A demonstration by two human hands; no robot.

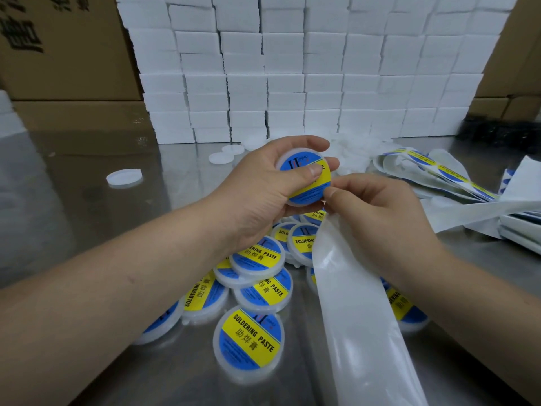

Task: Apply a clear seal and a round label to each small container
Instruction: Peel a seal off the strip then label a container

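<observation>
Lightness is what I am expecting from the container (304, 180): a small, shallow, round plastic thing, stiff at the rim but smooth, and probably slippery across its glossy label (292, 165). I am judging the rim to be the place to take it, with a thumb flat on top, so that the side wall is left free for the seal. The seal is going to be the awkward part, I am guessing: thin, limp, sticky, ready to crease or cling to itself.

My left hand (263, 197) is holding the container up off the desk (87, 230), above the pile (257, 288) of labelled ones, face tilted toward me. Its fingers (310, 142) are curling round the far rim at 12 o'clock and the thumb is pressing down on the label. My right hand (380, 218) is sitting at 4 o'clock of the container, thumb and forefinger pinching together right at the rim. I am taking it that the clear seal is between them, though it is too clear to show. A white backing strip (360, 317) is running from under that hand toward 6 o'clock. Label strips (439, 171) are lying at 3 o'clock, loose lids (124, 177) at 9 o'clock.
</observation>
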